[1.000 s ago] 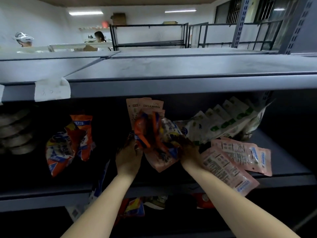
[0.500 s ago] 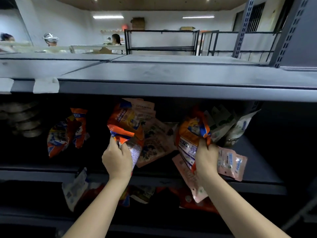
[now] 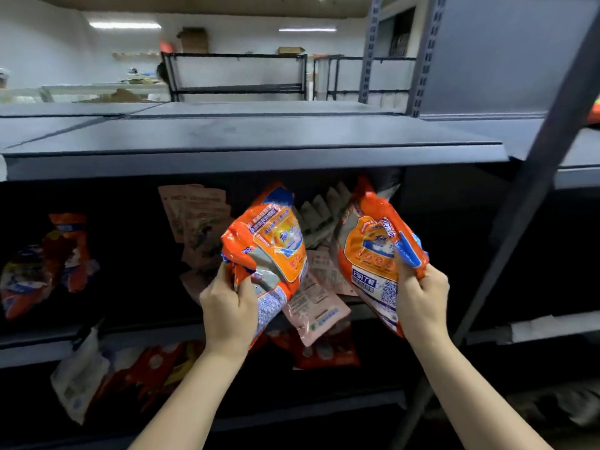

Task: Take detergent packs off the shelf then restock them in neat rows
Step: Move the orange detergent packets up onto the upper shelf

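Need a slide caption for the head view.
Left hand and right hand each grip an orange plastic detergent pack before the grey metal shelf.

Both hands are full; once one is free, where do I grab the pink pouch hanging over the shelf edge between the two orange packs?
Probably pinch the pink pouch by its lower corner overhanging the shelf edge, coming from the front and below; it lies flat and tilted, with that corner free.
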Motion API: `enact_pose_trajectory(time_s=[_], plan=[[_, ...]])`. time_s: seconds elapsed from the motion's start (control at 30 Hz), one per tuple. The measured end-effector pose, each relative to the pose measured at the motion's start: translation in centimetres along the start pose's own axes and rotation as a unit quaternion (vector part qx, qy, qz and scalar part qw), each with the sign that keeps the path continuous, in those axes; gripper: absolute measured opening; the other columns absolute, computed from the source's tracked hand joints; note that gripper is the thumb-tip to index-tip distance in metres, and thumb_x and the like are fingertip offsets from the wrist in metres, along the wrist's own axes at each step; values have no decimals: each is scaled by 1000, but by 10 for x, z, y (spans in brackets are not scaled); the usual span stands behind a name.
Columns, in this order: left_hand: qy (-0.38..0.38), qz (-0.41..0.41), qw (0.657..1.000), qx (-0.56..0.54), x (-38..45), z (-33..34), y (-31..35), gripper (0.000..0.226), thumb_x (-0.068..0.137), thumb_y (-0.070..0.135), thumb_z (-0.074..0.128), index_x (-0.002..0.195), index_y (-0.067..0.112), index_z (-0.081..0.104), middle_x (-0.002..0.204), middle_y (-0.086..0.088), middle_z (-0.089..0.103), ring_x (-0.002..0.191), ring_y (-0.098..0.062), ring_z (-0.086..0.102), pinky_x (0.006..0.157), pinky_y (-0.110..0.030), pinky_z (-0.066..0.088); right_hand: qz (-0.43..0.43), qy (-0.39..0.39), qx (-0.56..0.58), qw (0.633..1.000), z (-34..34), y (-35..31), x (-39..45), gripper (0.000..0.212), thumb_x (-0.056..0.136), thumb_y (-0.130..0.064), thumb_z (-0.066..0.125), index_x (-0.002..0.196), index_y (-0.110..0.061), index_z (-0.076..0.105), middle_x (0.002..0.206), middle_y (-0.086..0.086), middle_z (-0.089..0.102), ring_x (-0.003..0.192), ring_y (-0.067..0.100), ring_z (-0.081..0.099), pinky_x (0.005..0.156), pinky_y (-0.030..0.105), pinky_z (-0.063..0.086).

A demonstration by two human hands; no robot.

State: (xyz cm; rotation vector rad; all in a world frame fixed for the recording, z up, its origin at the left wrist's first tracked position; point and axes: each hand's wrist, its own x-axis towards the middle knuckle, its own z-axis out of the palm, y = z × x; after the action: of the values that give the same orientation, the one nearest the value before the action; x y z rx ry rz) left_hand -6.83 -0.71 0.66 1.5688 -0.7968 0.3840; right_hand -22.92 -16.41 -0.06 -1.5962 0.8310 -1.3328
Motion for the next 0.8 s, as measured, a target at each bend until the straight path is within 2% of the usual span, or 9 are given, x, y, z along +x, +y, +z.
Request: enact_pose_trajectory(time_s=[0.13,0.2,0.27,0.37,0.47,0.53,0.67,0.73,0.8], plan=[[-5,18,998,-57,-10,10,28,29,85,15,43,94,-1,65,72,14,58,68,11,56,64,1,37,-24,43,7,999,-39,-31,-23,90,69,-80,51,82,9,56,77,31,59,68,52,59,54,62,48],[-17,16,996,-87,-18,15,41,25,86,12,43,92,0,64,71,16,57,65,14,56,60,1,37,-34,63,-1,997,-58,-40,-35,84,72,-77,53,81,7,56,74,31,59,62,49,58,51,60,47],[-36,17,993,-115,-24,21,53,27,88,18,42,90,2,64,67,15,58,61,8,57,57,-2,37,-32,91,-7,995,-76,-46,-46,79,76,-70,55,81,9,54,76,36,57,64,55,56,50,58,45],[-61,28,986,-150,-31,31,67,43,85,37,37,88,4,64,65,8,59,59,-6,58,57,-8,40,-33,131,-4,991,-100,-56,-60,82,73,-73,57,80,8,53,75,38,55,55,47,54,55,46,42],[-84,52,981,-166,-38,47,85,51,84,40,33,88,-1,62,66,-12,62,59,-31,56,57,-28,40,-47,170,-16,984,-127,-67,-70,90,69,-78,56,81,12,55,74,35,56,57,49,54,59,42,42],[-93,69,978,-171,-44,59,100,51,84,39,33,85,-3,61,61,-14,58,55,-36,51,54,-28,35,-56,197,-31,978,-148,-71,-73,96,66,-81,55,82,14,53,73,36,55,54,40,54,59,39,41],[-124,64,970,-200,-60,90,129,52,84,42,32,80,-3,59,56,-10,53,53,-26,46,53,-28,32,-61,254,-53,964,-199,-69,-71,91,63,-85,53,74,6,50,58,26,50,58,20,45,57,34,36],[-134,64,963,-225,-69,108,145,49,84,40,32,79,-1,59,52,1,49,53,-16,43,50,-18,30,-65,273,-70,957,-227,-66,-67,90,69,-80,53,74,10,49,56,24,48,55,21,44,54,35,36],[-130,65,960,-240,-78,129,166,44,85,38,33,74,2,56,48,7,42,51,-8,42,48,-15,29,-70,296,-99,947,-258,-62,-61,83,73,-72,52,75,10,50,60,32,51,47,37,47,51,37,39]])
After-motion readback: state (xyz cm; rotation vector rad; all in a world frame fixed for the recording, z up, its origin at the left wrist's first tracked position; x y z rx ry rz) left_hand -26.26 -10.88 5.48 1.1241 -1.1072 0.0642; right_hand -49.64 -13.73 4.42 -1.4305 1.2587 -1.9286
